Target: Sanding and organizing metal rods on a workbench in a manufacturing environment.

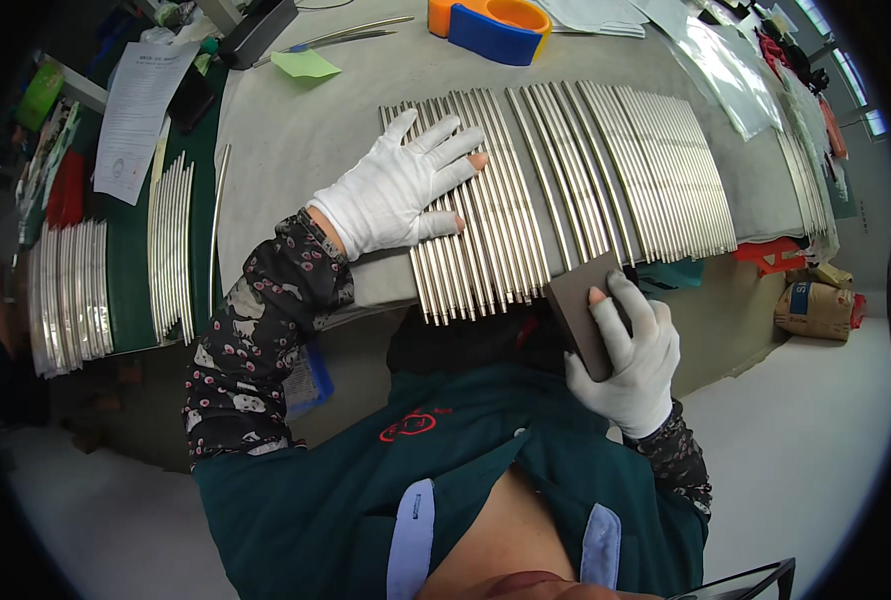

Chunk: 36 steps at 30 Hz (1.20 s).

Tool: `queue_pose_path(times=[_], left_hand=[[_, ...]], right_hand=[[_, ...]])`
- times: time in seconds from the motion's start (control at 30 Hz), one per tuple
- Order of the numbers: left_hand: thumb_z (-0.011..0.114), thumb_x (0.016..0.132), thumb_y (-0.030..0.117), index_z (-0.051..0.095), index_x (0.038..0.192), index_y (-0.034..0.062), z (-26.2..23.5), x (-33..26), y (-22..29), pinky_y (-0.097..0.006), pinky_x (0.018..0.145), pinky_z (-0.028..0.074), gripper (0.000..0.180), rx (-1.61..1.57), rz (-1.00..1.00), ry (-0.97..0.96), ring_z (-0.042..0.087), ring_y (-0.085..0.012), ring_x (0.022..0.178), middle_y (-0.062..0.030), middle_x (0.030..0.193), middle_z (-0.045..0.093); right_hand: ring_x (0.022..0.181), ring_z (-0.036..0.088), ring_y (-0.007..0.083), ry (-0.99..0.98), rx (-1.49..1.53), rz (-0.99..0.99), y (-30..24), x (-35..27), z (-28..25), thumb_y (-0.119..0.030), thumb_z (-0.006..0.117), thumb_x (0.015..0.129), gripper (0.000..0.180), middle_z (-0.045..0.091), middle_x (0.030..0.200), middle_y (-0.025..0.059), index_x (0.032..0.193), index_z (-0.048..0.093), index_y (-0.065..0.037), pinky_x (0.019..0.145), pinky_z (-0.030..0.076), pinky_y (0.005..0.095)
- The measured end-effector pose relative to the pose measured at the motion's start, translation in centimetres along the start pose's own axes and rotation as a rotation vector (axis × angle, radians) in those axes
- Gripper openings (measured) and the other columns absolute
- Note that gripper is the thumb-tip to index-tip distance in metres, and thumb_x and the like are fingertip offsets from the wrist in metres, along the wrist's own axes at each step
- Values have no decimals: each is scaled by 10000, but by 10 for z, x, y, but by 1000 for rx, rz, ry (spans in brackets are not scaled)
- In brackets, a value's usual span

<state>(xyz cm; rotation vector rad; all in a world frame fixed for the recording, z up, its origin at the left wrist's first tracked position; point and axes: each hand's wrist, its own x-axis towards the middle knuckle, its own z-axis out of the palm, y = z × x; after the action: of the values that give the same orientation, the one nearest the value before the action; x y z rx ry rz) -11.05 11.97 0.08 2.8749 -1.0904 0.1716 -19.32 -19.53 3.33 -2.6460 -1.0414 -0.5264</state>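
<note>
My left hand (391,190), in a white glove with bare thumb and finger tips, lies spread over a row of thin shiny metal rods (496,220). These rods sit side by side on the grey table, their near ends reaching the front edge. My right hand (634,355), gloved the same way, grips a dark grey-brown rectangular block (581,315), which looks like a sanding block. The block is tilted at the table's front edge, close to the rods' near ends. To the right are a looser group of rods (571,160) and a dense row (671,170).
An orange and blue tape dispenser (491,45) stands at the back, with a green paper note (306,65) to its left. More rods (171,250) and plastic-wrapped ones (71,290) lie at left, near a printed sheet (141,120). Clear plastic (736,85) lies at back right.
</note>
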Motion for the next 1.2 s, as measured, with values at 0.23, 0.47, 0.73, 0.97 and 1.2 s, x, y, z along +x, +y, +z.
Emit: queue_pose_path(times=[0.23, 0.47, 0.73, 0.97, 1.2], left_hand=[[470, 883, 549, 409, 1371, 32, 3, 20, 7, -577, 1116, 188, 713, 14, 3, -11, 284, -367, 1385, -175, 1483, 334], [420, 898, 586, 411, 1376, 32, 2, 20, 7, -567, 1122, 186, 732, 44, 3, -16, 273, -362, 1392, -166, 1493, 323], [399, 894, 607, 400, 1395, 64, 0, 11, 5, -574, 1122, 182, 739, 27, -3, -8, 284, -364, 1386, -163, 1489, 334], [425, 884, 595, 399, 1395, 62, 0, 10, 5, -574, 1118, 194, 738, 28, -12, -12, 294, -360, 1381, -160, 1486, 339], [462, 876, 576, 408, 1385, 58, 1, 15, 7, -570, 1118, 199, 728, 24, -10, 6, 290, -355, 1384, -161, 1486, 338]], right_hand=[[844, 521, 256, -8, 14, 30, 2, -3, -1, -219, 774, 507, 707, 528, 1244, 112, 1172, 565, -100, 731, 451, 362], [850, 520, 259, -13, 25, 11, 1, -2, -1, -232, 776, 511, 704, 527, 1242, 115, 1169, 564, -100, 731, 449, 363], [840, 518, 255, -14, 48, -9, -2, 1, 2, -242, 775, 513, 696, 527, 1240, 114, 1165, 576, -97, 720, 447, 358], [777, 531, 253, -15, -1, -63, -12, 16, 5, -280, 767, 545, 660, 539, 1213, 117, 1149, 594, -78, 621, 452, 352], [695, 560, 243, -102, -140, 27, -25, 69, 31, -342, 735, 634, 572, 566, 1152, 144, 1102, 623, -32, 530, 490, 310]])
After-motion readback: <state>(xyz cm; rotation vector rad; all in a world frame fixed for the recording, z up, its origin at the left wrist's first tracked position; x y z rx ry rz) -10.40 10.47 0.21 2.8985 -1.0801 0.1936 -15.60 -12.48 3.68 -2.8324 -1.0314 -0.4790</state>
